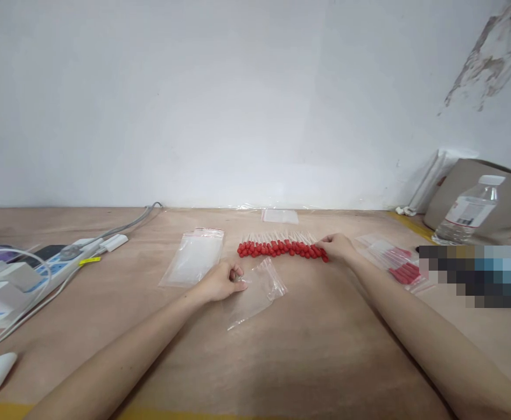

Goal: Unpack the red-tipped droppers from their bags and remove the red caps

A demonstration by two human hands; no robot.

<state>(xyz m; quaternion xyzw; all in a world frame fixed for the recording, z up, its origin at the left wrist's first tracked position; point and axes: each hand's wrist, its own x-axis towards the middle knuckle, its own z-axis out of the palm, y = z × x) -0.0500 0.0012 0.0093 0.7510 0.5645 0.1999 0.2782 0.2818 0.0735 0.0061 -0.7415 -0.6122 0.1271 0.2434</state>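
Left hand (223, 281): thumb and fingers pinched on the small clear bag (259, 289), which lies flat on the table (308, 350). Right hand (336, 246): fingers curled over the right end of the row of red-tipped sticks (277, 248), just behind the bag. I cannot tell whether it grips one.

Landmark: row of red-bulbed droppers (282, 248). Near side of it, bare tabletop (317, 361), wide open lane. Just near-left, loose clear bag (259, 291) lies in the way. Left: zip-bag stack (193, 256), farther left power strip (58, 263) and cables (122, 229). Right: bagged droppers (399, 267), water bottle (469, 213) beyond. Behind: flat small bag (280, 216), then wall (238, 116).
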